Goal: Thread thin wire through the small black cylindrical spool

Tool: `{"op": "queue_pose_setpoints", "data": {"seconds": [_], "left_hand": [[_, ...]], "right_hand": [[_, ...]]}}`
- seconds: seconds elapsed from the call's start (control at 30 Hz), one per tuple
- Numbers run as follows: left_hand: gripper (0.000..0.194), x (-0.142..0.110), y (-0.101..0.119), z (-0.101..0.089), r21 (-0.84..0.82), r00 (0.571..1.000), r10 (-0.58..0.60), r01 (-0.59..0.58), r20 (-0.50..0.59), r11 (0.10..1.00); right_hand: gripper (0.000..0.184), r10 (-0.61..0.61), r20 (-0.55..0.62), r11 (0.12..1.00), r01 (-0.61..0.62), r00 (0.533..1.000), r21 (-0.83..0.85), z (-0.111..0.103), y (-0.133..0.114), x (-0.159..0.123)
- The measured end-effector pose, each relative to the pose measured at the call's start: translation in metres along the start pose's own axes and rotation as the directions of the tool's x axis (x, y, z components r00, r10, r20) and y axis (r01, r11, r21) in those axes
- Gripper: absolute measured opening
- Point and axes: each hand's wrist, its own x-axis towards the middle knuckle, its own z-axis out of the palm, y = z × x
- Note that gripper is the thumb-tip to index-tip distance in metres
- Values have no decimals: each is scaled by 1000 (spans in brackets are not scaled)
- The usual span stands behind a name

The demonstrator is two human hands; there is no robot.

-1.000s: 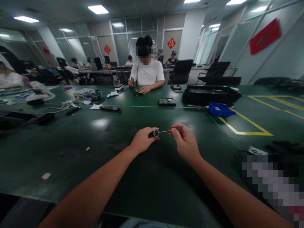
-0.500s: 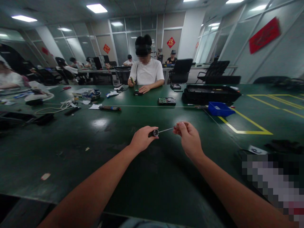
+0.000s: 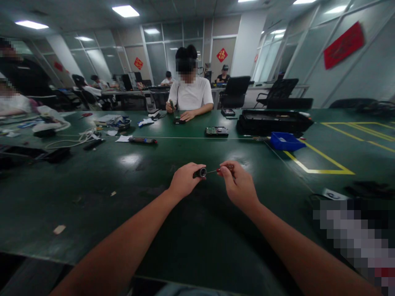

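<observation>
My left hand (image 3: 185, 180) is closed around a short black cylinder with a silver-rimmed round end (image 3: 202, 172), which faces right. In my right hand (image 3: 242, 185) is a thin screwdriver (image 3: 219, 169) with a reddish handle, gripped between thumb and fingers. Its narrow metal shaft points left, and the tip reaches the rim of the cylinder. Whether the tip sits inside the opening or just at its edge I cannot tell. Both hands are held above the green table (image 3: 197, 242).
An electric screwdriver-like tool (image 3: 142, 140) lies ahead on the left. Beyond are a hard drive (image 3: 217, 131), a blue bin (image 3: 286, 142) and a black tray (image 3: 273, 120). Cables and parts clutter the far left. Across the table sits a person in a white shirt (image 3: 193, 92) handling a small device.
My right hand has moved slightly left and lower, toward the cylinder, and the screwdriver's reddish handle now shows. Less of its shaft is visible. My left hand stays in place.
</observation>
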Motion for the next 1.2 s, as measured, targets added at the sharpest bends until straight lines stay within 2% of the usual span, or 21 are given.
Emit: {"op": "queue_pose_setpoints", "data": {"seconds": [0.43, 0.77, 0.97, 1.2], "left_hand": [[36, 1, 3, 1, -109, 1000, 3, -4, -10, 994], [46, 0, -1, 1, -93, 996, -67, 73, 58, 993], [48, 0, 3, 1, -94, 998, -25, 31, 59, 995], [54, 0, 2, 1, -77, 995, -24, 31, 96, 997]], "right_hand": [[18, 34, -20, 999, -33, 999, 21, 3, -3, -3], [20, 59, -56, 998, -58, 997, 25, 0, -3, -1], [20, 27, -29, 1000, -27, 999, -2, 2, -1, -1], [20, 69, -20, 998, -69, 997, 13, 2, 0, 0]]}}
